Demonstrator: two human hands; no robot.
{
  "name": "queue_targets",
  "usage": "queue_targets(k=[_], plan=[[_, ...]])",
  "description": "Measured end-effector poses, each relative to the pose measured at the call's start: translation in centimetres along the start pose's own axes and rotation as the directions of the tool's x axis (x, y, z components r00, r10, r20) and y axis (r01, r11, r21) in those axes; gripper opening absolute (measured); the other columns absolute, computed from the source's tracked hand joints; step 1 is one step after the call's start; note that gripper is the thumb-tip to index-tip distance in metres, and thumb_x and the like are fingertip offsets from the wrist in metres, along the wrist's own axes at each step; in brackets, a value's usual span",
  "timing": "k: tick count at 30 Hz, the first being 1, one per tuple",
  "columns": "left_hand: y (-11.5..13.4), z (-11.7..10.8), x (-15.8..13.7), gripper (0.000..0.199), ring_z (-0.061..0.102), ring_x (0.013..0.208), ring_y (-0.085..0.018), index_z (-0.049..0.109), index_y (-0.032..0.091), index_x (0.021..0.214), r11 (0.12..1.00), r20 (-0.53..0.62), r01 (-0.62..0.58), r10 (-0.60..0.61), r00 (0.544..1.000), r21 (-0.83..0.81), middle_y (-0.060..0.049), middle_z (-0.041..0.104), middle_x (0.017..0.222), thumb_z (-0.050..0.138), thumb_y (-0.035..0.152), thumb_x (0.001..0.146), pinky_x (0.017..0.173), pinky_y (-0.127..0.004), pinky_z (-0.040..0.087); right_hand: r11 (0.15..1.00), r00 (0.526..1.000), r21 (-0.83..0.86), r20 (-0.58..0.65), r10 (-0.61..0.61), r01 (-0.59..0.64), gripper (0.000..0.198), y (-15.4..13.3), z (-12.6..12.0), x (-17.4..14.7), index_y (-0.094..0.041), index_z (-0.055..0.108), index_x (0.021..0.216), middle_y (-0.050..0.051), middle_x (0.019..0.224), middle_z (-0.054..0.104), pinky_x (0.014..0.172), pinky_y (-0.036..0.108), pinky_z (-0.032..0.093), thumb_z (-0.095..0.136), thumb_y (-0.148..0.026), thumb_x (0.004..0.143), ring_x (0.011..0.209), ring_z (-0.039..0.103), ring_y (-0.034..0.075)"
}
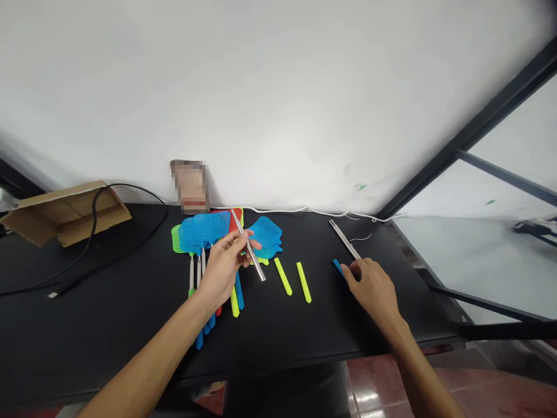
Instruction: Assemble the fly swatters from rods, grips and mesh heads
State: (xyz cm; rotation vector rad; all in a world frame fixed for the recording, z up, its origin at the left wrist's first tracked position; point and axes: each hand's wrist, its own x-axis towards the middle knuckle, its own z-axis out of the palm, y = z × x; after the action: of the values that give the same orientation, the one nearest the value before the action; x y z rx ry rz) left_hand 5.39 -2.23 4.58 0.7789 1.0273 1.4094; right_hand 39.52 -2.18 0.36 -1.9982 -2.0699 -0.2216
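Left hand [224, 264]: fingertips pinched on a slim silver metal tube [256, 262], near end slanting rightward.
Right hand [369, 287]: half-curled at a blue plastic handle [337, 265]; whether gripping is unclear.
Blue plastic handle: right of the tube, similarly slanted, nearer the right hand.

Cardboard box [72, 212], black cable [94, 217], white cord [306, 208] along wall [296, 98]

Bright light washes the wall [296, 104]; glare spots the floor [383, 371] below the worktop [270, 331] front edge; pixelation masks an object [194, 186] at its back edge.
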Motion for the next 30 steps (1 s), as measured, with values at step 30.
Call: queue_targets(k=[30], plan=[[0.4, -0.9, 0.5, 0.022, 0.057, 0.065, -0.012, 0.059, 0.019, 0.091, 0.969, -0.042, -0.139, 0.133, 0.99, -0.204, -0.007, 0.071, 0.095, 0.069, 0.038, 0.096, 0.054, -0.024, 0.047, 0.492, 0.823, 0.661, -0.476, -0.309, 0.567, 0.017, -14.2, -0.4, 1.6, -0.021, 0.062, 0.108, 0.0, 0.078, 0.063, 0.062, 0.03, 0.046, 0.06, -0.015, 0.092, 0.061, 0.055, 0.014]])
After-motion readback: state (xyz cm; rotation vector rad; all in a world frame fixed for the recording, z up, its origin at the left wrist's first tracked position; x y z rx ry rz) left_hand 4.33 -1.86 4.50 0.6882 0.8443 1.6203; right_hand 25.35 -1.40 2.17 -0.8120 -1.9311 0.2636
